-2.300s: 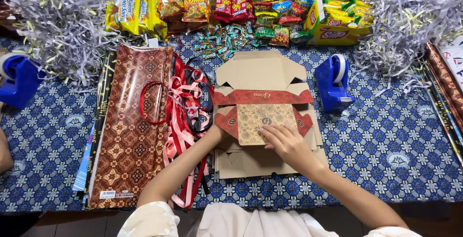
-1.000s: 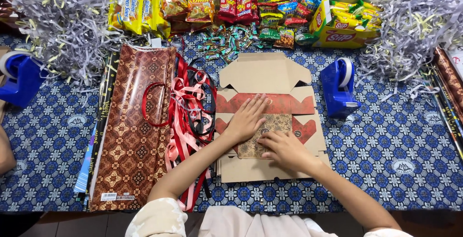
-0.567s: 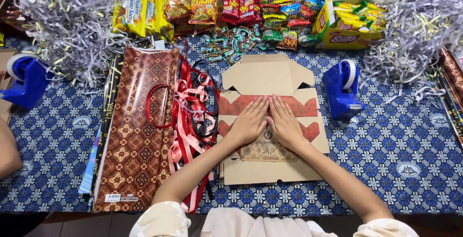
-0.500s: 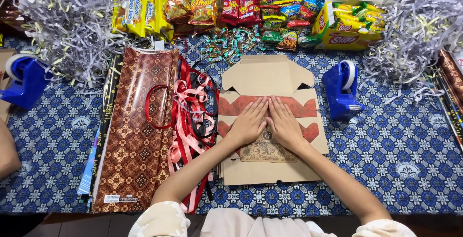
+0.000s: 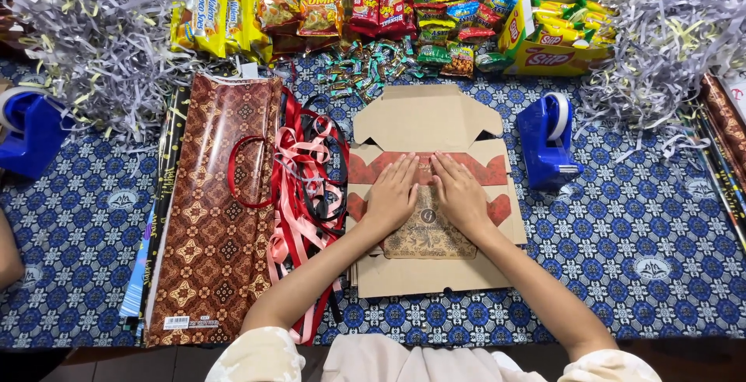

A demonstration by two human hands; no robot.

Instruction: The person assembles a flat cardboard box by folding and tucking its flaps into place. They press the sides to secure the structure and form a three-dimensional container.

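Bright, even overhead light, soft shadows, sharp focus, slight bending at the edges.

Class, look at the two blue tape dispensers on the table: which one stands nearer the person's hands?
The blue tape dispenser right of the flat cardboard box, close beside the right hand. The other dispenser sits at the far left edge.

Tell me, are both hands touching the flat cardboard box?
Touching. The head view shows the left hand and right hand lying palm-down, side by side, on the flat cardboard box.

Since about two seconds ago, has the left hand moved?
Yes. The left hand slid from the flat cardboard box's left edge toward its middle, beside the right hand.
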